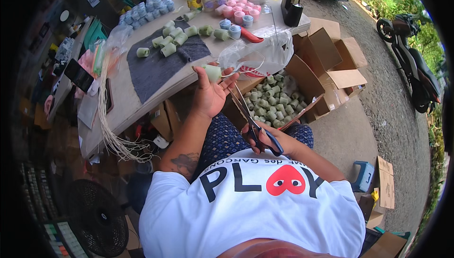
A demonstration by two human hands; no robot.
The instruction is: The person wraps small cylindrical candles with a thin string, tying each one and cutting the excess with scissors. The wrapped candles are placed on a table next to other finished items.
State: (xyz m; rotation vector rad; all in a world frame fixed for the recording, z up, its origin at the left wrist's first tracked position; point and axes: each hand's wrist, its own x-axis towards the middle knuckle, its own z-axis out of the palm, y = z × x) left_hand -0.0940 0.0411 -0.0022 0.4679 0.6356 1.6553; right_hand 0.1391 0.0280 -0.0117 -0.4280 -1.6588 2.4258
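Observation:
My left hand [212, 96] is raised at the table's near edge, palm up, with a pale green votive candle [212, 73] held in its fingers. From the candle's end a long white wick [253, 69] loops out to the right. In my right hand [264, 139] are dark-handled scissors [252, 125], their blades parted and pointing up towards the left fingertips, close to the wick. Several green candles [169, 49] lie on a dark grey cloth [156, 67] on the table. A bundle of white wicks [103, 112] hangs over the table's near left edge.
A cardboard box [306, 77] full of green candles stands beside my knees. A plastic bag [276, 50] hangs at the table [120, 119] edge. Pink candles [239, 9], blue candles [149, 9], a tape dispenser [292, 7] and a red-handled tool [251, 35] stand or lie farther back.

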